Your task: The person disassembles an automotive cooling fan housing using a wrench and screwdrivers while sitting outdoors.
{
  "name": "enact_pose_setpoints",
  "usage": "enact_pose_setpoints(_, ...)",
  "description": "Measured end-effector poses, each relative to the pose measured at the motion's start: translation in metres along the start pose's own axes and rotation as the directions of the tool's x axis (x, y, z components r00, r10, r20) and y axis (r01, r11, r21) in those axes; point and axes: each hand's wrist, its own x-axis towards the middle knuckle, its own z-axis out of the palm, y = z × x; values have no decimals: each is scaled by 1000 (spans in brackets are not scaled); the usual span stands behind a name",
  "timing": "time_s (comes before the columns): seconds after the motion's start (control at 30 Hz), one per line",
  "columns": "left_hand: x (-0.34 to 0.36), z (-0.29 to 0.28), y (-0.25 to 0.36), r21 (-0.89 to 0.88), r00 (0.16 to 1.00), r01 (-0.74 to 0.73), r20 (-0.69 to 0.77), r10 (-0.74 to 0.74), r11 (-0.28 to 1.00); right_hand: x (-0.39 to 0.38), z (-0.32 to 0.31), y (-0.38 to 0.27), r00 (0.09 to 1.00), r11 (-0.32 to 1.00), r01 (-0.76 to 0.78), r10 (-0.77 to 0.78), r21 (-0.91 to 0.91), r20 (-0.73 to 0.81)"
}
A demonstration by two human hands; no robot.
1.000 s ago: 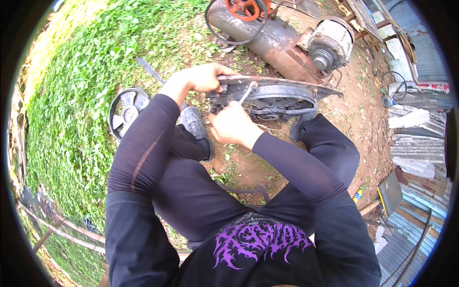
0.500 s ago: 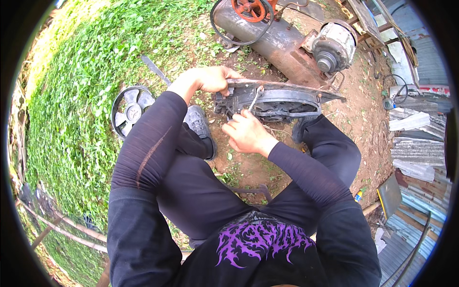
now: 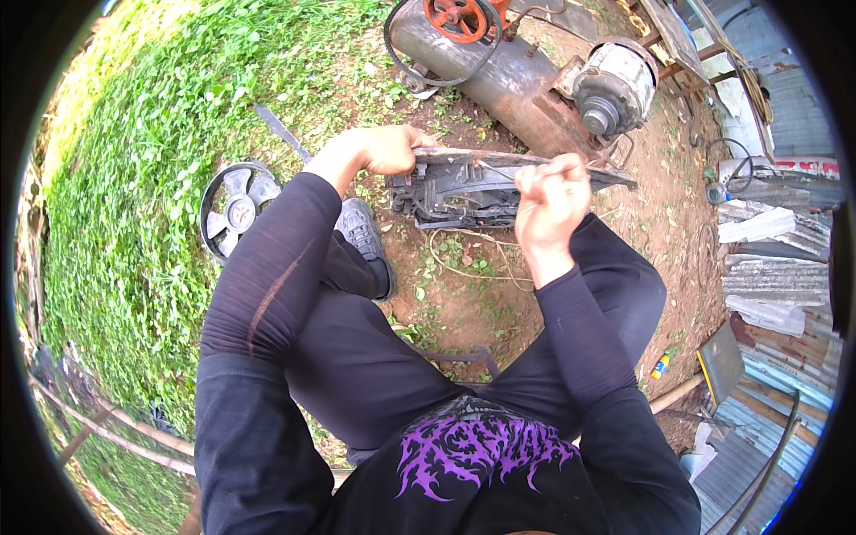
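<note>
Between my knees stands a black plastic fan shroud (image 3: 446, 198), tilted up on edge with a worn metal rim along its top. My left hand (image 3: 390, 150) is closed over the left end of that rim, fingers partly hidden behind it. A slim metal wrench (image 3: 497, 172) runs from a spot just under the rim to my right hand (image 3: 548, 201), which is a fist around its outer end. The wrench lies almost level; what its far end sits on is too small to make out. Part of the shroud's right side is behind my right hand.
A round black fan (image 3: 239, 214) lies on the grass at left, beside a flat blade (image 3: 281, 132). Beyond the shroud lie a rusty tank (image 3: 486, 76) with a red pulley wheel (image 3: 459, 16) and an electric motor (image 3: 620, 85). Corrugated sheets (image 3: 767, 267) line the right.
My right hand has swung right and upward, turning the wrench from steep to nearly level. My left hand keeps its hold on the rim. A thin cord on the ground shows more plainly.
</note>
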Motion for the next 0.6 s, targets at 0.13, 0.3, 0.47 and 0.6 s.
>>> enact_pose_setpoints(0.13, -8, 2, 14, 38, 997, 41, 67, -44, 998, 33, -25, -12, 946, 950, -215, 260, 226, -193)
enact_pose_setpoints(0.3, 3, 7, -1, 68, 992, 73, -103, -66, 995, 70, 13, -47, 998, 908, -56, 51, -416, -25)
enact_pose_setpoints(0.47, 5, 2, -3, 157, 994, 99, -65, -89, 983, 44, 65, 5, 853, 365, 300, 310, -881, 419)
enact_pose_setpoints(0.6, 13, 4, -34, 157, 996, 84, -44, -78, 984, 29, 86, 29, 801, 379, 254, 434, -890, 413)
